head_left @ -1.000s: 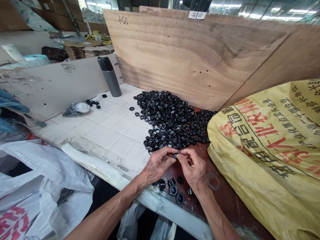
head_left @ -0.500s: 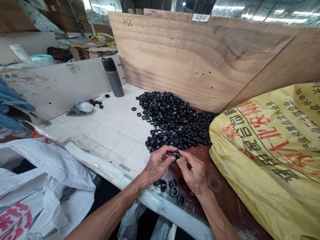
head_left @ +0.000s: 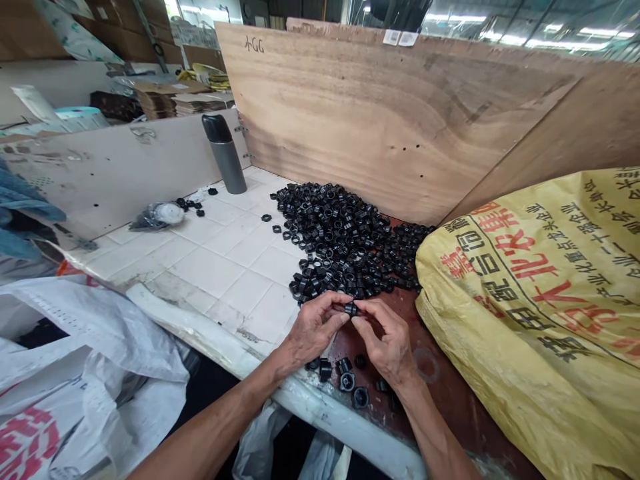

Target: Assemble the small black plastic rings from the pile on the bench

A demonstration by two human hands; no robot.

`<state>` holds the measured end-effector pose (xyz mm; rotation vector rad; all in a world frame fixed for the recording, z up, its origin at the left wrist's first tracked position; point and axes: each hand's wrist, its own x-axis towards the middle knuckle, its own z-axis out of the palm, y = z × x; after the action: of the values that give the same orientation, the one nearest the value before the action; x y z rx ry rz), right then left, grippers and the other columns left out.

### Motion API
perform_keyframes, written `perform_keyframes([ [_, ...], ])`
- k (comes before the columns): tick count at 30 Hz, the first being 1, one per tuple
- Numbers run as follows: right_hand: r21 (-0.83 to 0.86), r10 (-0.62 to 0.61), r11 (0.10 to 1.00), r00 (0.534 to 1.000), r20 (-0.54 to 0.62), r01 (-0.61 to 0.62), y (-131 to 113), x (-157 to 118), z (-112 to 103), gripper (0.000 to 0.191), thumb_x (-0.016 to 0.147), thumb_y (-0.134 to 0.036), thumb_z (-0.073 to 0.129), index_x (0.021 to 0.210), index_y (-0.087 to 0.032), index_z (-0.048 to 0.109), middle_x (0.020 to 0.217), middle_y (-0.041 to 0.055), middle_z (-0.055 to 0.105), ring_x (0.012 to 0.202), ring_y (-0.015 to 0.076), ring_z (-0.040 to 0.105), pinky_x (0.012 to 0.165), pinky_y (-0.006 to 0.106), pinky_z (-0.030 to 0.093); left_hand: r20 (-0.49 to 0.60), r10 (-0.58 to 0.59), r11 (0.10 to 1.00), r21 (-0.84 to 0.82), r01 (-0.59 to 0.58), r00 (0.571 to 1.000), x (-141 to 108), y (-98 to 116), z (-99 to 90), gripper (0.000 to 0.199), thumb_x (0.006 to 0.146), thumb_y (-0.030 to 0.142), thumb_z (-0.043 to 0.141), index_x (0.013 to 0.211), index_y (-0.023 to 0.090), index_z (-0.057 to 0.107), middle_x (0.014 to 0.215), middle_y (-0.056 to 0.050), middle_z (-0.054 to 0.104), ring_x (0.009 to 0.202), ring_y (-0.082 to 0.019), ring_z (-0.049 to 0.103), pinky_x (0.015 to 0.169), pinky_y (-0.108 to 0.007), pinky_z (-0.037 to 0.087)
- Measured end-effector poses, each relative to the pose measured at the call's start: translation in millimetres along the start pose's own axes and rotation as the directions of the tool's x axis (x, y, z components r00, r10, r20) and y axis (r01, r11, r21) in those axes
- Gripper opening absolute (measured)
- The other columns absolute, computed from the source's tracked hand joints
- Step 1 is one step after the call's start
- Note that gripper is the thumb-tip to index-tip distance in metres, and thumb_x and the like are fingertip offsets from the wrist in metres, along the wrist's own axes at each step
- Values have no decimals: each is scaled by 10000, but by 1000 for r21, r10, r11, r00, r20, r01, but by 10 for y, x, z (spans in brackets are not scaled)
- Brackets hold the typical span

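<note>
The bare left hand [head_left: 315, 327] and bare right hand [head_left: 385, 335] meet just in front of a broad, lumpy heap of glossy black moulded-plastic rings [head_left: 345, 243]. The grip of each hand is closed, fingertips pressed from both sides on one short black plastic ring [head_left: 351, 309], which sits just off the heap's near edge.

Just nearer than the heap, below the hands, several squat black plastic fittings [head_left: 346, 381] lie loose on a worn red-brown board [head_left: 450, 380]. The heap spreads over that board and onto a white ceramic-tiled table [head_left: 220, 273] with grimy grout lines.

To the heap's right slumps a plump yellow woven sack [head_left: 525, 300] printed with red and black characters. Behind the heap rises a smooth, grainy plywood panel [head_left: 390, 120]. Beyond the heap to the left stands a slim grey metal vacuum flask [head_left: 226, 160] with a black cap. Left of the heap lies a crumpled clear plastic bag [head_left: 155, 217] holding something white, beside a few stray black rings [head_left: 190, 207]. Nearer on the left, folds of white woven sacking [head_left: 85, 360] with red print billow below the table's edge.
</note>
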<state>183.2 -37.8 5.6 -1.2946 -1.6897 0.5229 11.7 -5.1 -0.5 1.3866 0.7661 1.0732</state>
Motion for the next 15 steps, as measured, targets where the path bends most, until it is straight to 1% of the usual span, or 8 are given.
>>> perform_keyframes([
  [1,-39,-15,999,1000,13,16,11,-1,14,126,930,-272,567,970,-201,663,873,48,682,778,177,642,721,279,500,-1,14,1000,25,-14,1000,1,-6,-3,245,889,264,622,1107,155,647,1036,-91,700,924,-202,693,893,-348,561],
  [3,-139,-4,990,1000,5,4,24,-4,37,268,966,-276,507,739,-198,625,671,18,620,625,153,587,632,264,455,15,71,990,123,-72,997,-1,-16,-7,235,891,237,611,1109,163,653,1060,-85,682,936,-196,684,894,-341,558],
  [4,-174,13,985,1000,-5,-13,25,-5,42,331,977,-287,486,676,-199,589,601,2,578,562,140,548,593,259,429,23,93,982,163,-95,995,-3,-19,-9,235,893,225,603,1116,170,654,1071,-81,674,936,-192,680,897,-339,556],
  [6,-184,40,982,999,-13,-42,6,-4,37,331,981,-318,477,694,-197,588,601,-2,579,543,131,533,569,251,411,21,100,976,192,-102,995,-6,-20,-9,237,899,214,589,1124,178,652,1079,-75,669,929,-184,678,895,-333,556],
  [8,-158,38,987,999,1,-37,-33,4,18,286,969,-335,499,752,-191,619,651,7,616,576,133,553,579,248,418,-5,70,982,174,-68,998,-6,-14,-8,236,901,220,587,1124,176,648,1071,-73,671,907,-178,681,874,-320,561],
  [11,-148,17,989,1000,12,-15,-88,17,-9,331,942,-336,542,647,-194,588,578,-9,565,524,121,501,547,249,398,-22,45,986,161,-41,999,-2,-3,-10,239,894,229,599,1119,171,651,1060,-74,675,869,-170,682,841,-304,566],
  [14,-111,28,993,1000,3,-27,-93,16,-12,186,894,-342,612,787,-192,640,673,-2,610,575,131,532,568,249,434,-24,48,988,145,-45,999,0,-3,-13,232,892,241,604,1108,172,655,1047,-72,682,871,-174,685,841,-302,566],
  [15,-108,34,994,999,10,-33,-84,13,-9,170,888,-341,621,805,-195,644,681,-3,612,581,133,537,574,250,442,-26,50,990,136,-46,998,-1,-7,-14,230,892,248,607,1105,173,655,1043,-71,684,878,-178,687,845,-304,566],
])
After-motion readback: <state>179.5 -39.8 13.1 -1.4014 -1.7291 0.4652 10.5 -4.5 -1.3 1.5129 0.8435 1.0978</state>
